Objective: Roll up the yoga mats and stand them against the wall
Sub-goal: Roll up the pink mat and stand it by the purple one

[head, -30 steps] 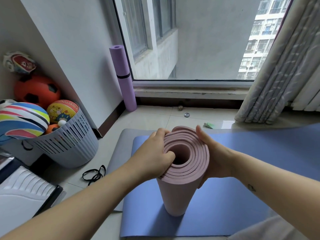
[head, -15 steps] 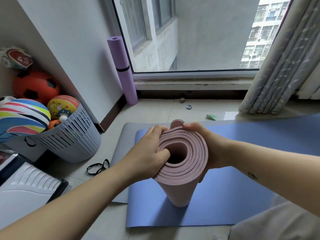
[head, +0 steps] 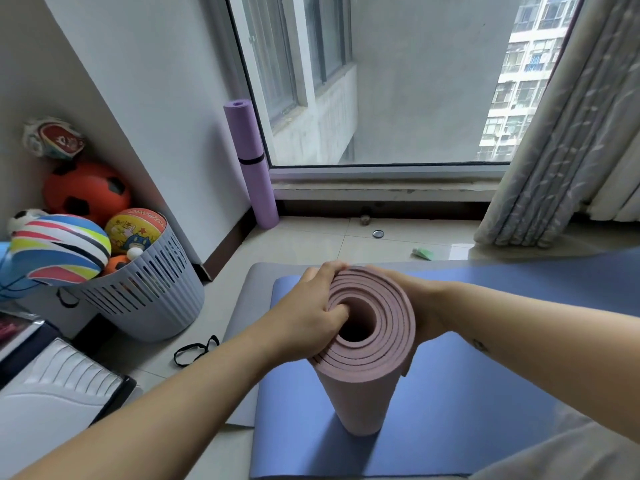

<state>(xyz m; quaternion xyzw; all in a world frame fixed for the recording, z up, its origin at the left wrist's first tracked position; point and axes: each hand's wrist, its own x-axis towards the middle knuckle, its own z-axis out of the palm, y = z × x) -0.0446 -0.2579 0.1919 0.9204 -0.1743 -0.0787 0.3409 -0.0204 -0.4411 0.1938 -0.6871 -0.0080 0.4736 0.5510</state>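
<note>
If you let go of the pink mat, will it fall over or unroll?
Maybe both. The pink mat stands tall and narrow, so it may tip. No strap shows, and the left hand and right hand grip it, so it likely springs loose.

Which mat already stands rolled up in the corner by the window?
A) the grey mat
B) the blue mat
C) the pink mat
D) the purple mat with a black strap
D: the purple mat, bound by a black strap, stands upright in the corner by the window, while the left hand and right hand grip the pink mat on the flat blue mat.
</note>
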